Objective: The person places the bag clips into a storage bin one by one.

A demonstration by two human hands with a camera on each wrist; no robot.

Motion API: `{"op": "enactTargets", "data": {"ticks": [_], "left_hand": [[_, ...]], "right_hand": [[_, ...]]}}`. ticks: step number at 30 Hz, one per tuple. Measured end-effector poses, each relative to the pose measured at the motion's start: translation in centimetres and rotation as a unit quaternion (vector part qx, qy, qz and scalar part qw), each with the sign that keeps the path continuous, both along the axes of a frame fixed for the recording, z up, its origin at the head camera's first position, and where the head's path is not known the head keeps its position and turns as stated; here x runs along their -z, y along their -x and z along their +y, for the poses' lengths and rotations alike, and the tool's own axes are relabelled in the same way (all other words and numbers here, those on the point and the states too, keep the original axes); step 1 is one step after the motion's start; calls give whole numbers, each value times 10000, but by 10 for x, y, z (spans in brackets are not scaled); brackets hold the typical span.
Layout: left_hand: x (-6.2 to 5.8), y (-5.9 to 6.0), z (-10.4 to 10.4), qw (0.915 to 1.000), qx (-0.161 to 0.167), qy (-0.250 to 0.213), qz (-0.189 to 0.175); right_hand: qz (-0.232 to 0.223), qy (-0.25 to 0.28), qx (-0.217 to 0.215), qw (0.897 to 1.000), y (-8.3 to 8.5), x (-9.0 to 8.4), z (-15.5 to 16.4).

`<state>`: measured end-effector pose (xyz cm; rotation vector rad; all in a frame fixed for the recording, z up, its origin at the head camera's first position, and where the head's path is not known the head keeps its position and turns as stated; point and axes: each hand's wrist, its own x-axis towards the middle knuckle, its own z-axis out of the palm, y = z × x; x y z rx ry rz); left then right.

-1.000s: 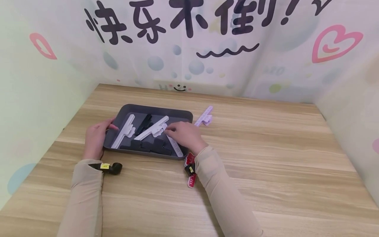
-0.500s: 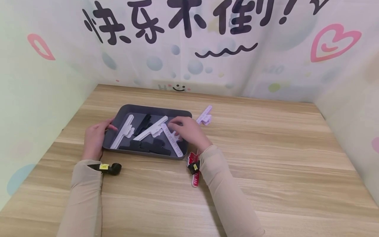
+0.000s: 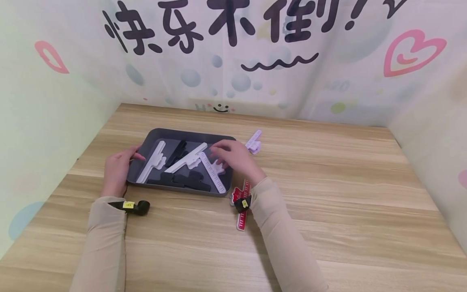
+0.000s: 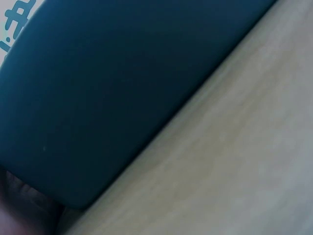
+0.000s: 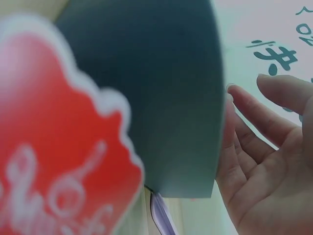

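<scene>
A dark grey tray [image 3: 197, 135] lies on the table with several clips in it. My left hand [image 3: 117, 170] holds its left end, thumb over the rim. Over the right end hovers my right hand [image 3: 238, 160], fingers loosely bent with nothing between them; in the right wrist view that hand [image 5: 274, 156] is beside the tray wall [image 5: 161, 107]. Closest below it is a pale clip with a piano-key print [image 3: 213, 172]. Further left in the tray are a white clip [image 3: 187, 159], another white clip [image 3: 151, 162], a black clip [image 3: 176, 153] and more black clips [image 3: 193, 181].
A red piano-key clip [image 3: 241, 223] lies on the table by the tray's front right corner, partly under my right wrist. Behind the right hand is a lilac clip [image 3: 254, 142]. A printed curtain [image 3: 310, 89] stands along the table's back edge.
My right hand has let go of the pale clip at the tray's right end and drawn back a little to the right, its fingers spreading. The left hand stays on the tray.
</scene>
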<state>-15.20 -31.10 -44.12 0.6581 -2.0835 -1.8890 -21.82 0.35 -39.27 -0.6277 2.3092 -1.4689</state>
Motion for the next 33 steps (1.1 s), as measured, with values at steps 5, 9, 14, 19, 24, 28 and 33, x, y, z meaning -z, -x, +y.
{"op": "enactTargets", "data": {"ticks": [5,9,14,19,24,28,33], "left_hand": [[0,0,-1,10000,11,41,-18],[-1,-1,-1,9999,-3,112,-66],[-1,-2,-1,9999,20,93,-51],[-2,-2,0,9998,-9,166,-74],[-2,-2,0,9999,-36,149,-68],[-2,-1,0,9999,-31,136,-39],[-2,0,2,9999,5,112,-56]], "right_hand": [[-198,264,303,9990,5,1,7],[-287,453,555,9970,9,2,14],[-356,562,823,9944,15,4,26],[-472,615,1042,9915,20,8,38],[-602,576,1320,9877,26,13,48],[-730,642,1549,9831,29,18,55],[-871,680,1788,9777,34,26,62]]}}
